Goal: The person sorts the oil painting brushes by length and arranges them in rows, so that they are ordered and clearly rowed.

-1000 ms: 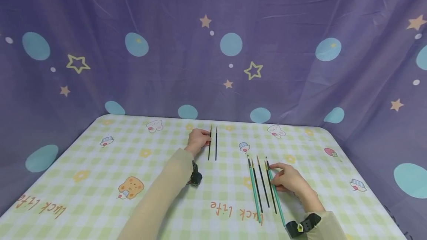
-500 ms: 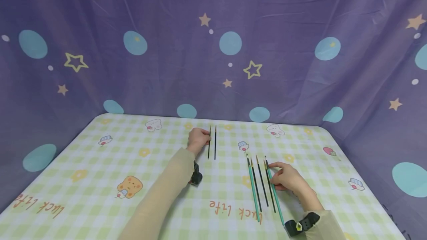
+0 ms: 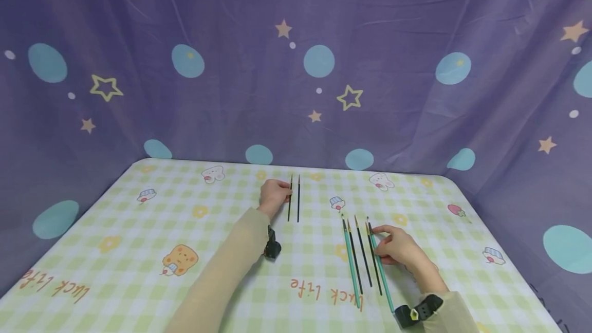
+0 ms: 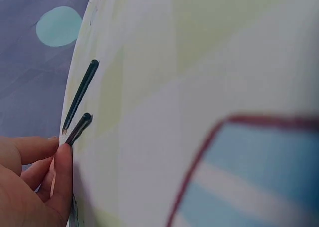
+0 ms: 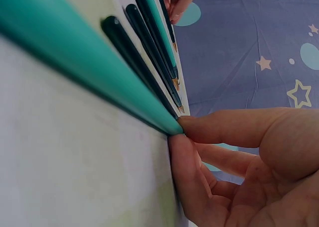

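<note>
My left hand (image 3: 274, 192) pinches a thin black paintbrush (image 3: 289, 210) between thumb and fingertips at the table's far middle. A second black paintbrush (image 3: 298, 202) lies just right of it, roughly parallel; in the left wrist view that brush (image 4: 82, 92) is apart from the fingers. Nearer and to the right, my right hand (image 3: 399, 246) pinches a green-handled paintbrush (image 3: 385, 281), seen large as a green handle (image 5: 99, 67) in the right wrist view. Close left of it lie black paintbrushes (image 3: 364, 253) and another green paintbrush (image 3: 352, 266), tips pointing away from me.
A table with a green-checked cloth (image 3: 231, 292) printed with cartoons and lettering lies under everything. Behind its far edge hangs a purple curtain (image 3: 388, 30) with stars and dots. Each wrist wears a black strapped device, such as the one on the left (image 3: 272, 246).
</note>
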Demonstrator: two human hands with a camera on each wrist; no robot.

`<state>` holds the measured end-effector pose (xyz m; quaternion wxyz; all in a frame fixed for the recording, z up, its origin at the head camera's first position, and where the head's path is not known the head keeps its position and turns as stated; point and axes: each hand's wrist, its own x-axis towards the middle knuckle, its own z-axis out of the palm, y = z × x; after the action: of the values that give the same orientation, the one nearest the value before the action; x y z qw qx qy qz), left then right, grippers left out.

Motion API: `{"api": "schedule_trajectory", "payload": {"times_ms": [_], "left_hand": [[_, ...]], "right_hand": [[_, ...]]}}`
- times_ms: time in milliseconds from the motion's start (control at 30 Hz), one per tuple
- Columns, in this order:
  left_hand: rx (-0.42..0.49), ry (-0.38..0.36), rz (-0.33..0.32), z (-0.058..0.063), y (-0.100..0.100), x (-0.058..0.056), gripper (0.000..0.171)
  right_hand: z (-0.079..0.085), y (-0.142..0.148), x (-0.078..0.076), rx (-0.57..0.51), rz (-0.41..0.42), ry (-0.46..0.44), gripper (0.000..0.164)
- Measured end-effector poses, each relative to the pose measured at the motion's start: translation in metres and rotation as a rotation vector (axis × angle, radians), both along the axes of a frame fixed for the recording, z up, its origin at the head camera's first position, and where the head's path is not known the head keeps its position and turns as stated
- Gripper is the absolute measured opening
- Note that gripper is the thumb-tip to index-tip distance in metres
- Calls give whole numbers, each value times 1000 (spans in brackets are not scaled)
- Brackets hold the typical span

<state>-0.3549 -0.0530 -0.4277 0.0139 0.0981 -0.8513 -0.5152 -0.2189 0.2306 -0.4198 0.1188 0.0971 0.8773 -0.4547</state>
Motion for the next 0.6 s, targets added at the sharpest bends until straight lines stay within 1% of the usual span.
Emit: {"api": "schedule_trajectory", "payload": {"times_ms": [167,267,467,600], "left_hand": [[-67,27,20,1,-3,8,18],[-78,52,24,2,-4,13,17],[12,50,3,7,1,27,10],[35,48,-26,11,7,39,9]], "right_hand": [[-2,1,-1,-8,-4,-8,54],[-2,1,-2,-11,-3,-12,55],[1,1,1,-6,8,-8,54],[2,0,3,-13,17,0,54]]}}
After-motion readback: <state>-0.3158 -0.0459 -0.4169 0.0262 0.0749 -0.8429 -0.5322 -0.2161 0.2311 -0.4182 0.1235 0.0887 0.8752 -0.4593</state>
